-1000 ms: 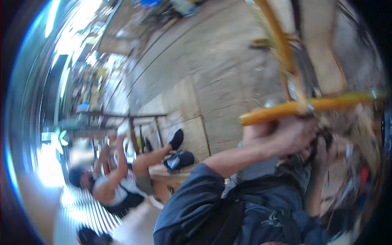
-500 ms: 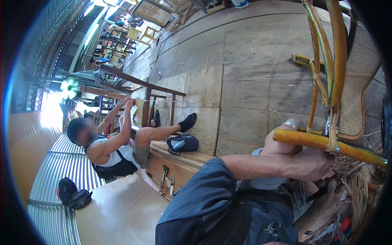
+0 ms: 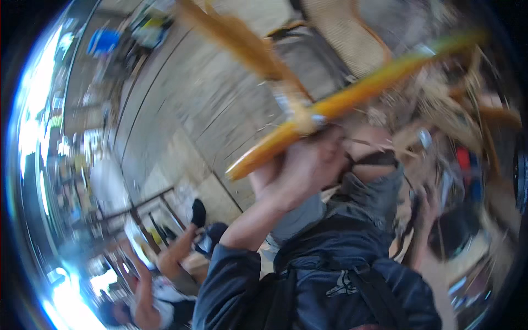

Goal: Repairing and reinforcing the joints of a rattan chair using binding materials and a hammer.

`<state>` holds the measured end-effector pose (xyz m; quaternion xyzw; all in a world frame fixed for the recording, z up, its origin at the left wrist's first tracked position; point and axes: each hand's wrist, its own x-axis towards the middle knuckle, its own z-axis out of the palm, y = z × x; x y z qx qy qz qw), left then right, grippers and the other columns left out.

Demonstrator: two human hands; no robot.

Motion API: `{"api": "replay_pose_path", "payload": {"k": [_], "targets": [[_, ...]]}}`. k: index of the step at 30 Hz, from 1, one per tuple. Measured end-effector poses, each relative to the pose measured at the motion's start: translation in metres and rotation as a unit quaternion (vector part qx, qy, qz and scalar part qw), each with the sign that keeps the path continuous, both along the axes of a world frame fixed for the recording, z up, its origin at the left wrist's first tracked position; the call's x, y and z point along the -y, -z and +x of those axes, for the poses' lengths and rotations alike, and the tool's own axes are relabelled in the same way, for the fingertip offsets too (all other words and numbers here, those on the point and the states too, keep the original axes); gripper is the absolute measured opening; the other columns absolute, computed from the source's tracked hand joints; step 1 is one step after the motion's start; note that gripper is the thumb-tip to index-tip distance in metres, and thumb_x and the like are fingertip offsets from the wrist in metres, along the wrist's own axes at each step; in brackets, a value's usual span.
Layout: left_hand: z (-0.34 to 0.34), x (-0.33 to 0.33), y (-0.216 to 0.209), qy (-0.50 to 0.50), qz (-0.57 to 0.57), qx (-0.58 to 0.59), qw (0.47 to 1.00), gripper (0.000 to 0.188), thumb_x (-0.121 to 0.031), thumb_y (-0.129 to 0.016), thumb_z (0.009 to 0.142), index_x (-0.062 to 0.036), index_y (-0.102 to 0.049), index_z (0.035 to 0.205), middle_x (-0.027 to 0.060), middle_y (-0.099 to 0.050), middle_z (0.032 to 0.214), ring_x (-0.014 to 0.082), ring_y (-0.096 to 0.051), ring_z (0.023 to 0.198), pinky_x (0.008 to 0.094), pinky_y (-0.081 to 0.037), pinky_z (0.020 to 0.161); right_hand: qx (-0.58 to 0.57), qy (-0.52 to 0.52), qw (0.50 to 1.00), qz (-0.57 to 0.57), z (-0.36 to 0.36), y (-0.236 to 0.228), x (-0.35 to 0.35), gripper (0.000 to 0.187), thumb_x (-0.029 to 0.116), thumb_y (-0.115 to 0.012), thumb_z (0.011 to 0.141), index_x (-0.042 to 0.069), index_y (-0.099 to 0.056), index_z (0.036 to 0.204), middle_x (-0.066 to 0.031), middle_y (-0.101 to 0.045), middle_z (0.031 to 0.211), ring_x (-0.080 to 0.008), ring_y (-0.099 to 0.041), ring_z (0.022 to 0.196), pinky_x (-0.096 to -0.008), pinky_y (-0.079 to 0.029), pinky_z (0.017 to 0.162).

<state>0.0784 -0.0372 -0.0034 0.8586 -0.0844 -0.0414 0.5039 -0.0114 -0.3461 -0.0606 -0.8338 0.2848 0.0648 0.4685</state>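
Observation:
A yellow-brown rattan pole (image 3: 363,93) slants across in front of me. It meets a second, blurred pole (image 3: 231,38) at a joint wrapped with a pale binding (image 3: 300,118). My left hand (image 3: 313,159) is just under that joint, its fingers curled; what they hold is hidden and smeared. A thin strip (image 3: 379,146) runs rightward from near those fingers. Lower right, beside my lap, my right hand (image 3: 426,206) appears closed around a dark, narrow thing that blur keeps from being named.
Loose pale fibre strands (image 3: 456,115) heap at the right. A woven cane panel (image 3: 346,33) lies beyond the pole. At lower left another person (image 3: 148,291) sits by a dark wooden frame (image 3: 135,212). A black object (image 3: 454,231) is near my right hand.
My view has swung to the right, so the pole and my left hand appear nearer the middle. My right hand, largely hidden before, now shows beside my lap. The picture is more blurred.

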Motion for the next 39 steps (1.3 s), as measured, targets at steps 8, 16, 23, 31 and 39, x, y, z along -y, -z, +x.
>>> {"api": "replay_pose_path", "payload": {"k": [8,16,23,31,39], "targets": [[0.012,0.028,-0.019,-0.047,0.055,-0.022,0.997,0.011,-0.010,-0.058,0.085,-0.0019,-0.060,0.092,0.0111,-0.058,0.068,0.0175,-0.058,0.063,0.0287,-0.046,0.060,0.075,-0.169,0.894,0.409,0.057,-0.028,-0.110,0.054,0.002,-0.062,0.077,0.002,-0.037,0.125,-0.0082,-0.054,0.096,-0.0100,-0.055,0.071,-0.0242,-0.047,0.060],[0.008,0.021,-0.021,0.005,0.088,0.029,0.996,0.009,-0.007,-0.056,0.084,0.0004,-0.059,0.089,0.0129,-0.058,0.070,0.0219,-0.057,0.063,0.0313,-0.045,0.062,0.155,-0.111,0.859,0.475,0.075,-0.031,-0.129,0.038,0.006,-0.063,0.082,-0.001,-0.042,0.113,-0.0032,-0.052,0.082,-0.0058,-0.049,0.057,-0.0197,-0.039,0.047],[0.009,0.013,-0.025,0.022,0.112,0.059,0.992,0.004,-0.004,-0.055,0.083,-0.0010,-0.057,0.081,0.0125,-0.056,0.067,0.0239,-0.056,0.062,0.0337,-0.044,0.060,0.239,0.041,0.923,0.298,0.096,-0.004,-0.037,0.017,0.011,-0.052,0.089,0.001,-0.051,0.103,-0.0036,-0.054,0.076,-0.0076,-0.050,0.058,-0.0210,-0.039,0.050],[0.010,0.025,-0.028,-0.017,0.085,0.004,0.996,0.005,-0.005,-0.054,0.086,-0.0005,-0.057,0.087,0.0063,-0.056,0.066,0.0124,-0.053,0.059,0.0262,-0.043,0.056,0.040,0.013,0.960,0.276,0.026,-0.037,-0.007,0.028,0.007,-0.065,0.076,0.001,-0.056,0.102,-0.0015,-0.058,0.084,-0.0088,-0.056,0.074,-0.0219,-0.046,0.065],[0.006,0.026,-0.029,-0.035,0.005,-0.111,0.993,0.012,-0.005,-0.052,0.088,0.0024,-0.059,0.094,0.0064,-0.059,0.081,0.0104,-0.053,0.074,0.0214,-0.042,0.068,0.176,-0.223,0.864,0.416,0.080,-0.024,-0.126,0.052,0.014,-0.070,0.077,-0.002,-0.043,0.119,-0.0061,-0.054,0.106,-0.0115,-0.051,0.096,-0.0266,-0.042,0.082]]}}
